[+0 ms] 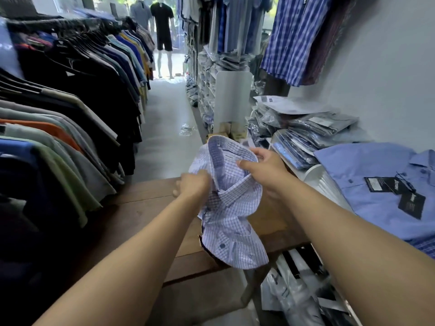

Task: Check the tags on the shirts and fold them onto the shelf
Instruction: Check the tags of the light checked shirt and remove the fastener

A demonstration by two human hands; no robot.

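- Checked shirt (231,208) is held up in the middle of the view, in front of the wooden desk (146,203). Its collar is open toward the camera, and its lower part hangs down across the desk's edge at 6 o'clock.
- Left hand (193,184) grips the cloth at the 8 o'clock side of the collar, with the fingers curled round it.
- Right hand (263,169) pinches the collar rim at its 3 o'clock side, between thumb and fingers.
- One small label (231,156) sits inside the collar at 12 o'clock; its text is too small to read.
- At 3 o'clock of the view a blue shirt (367,184) lies flat on the white shelf (313,172), with black tags (397,194) on its chest.
- At 2 o'clock, behind the blue shirt, bagged shirts (313,130) lie in a pile.
- At 9 o'clock a rack (70,114) of hanging shirts fills the side of the view.
- At 12 o'clock, far away, a mannequin (163,31) in black clothes stands.
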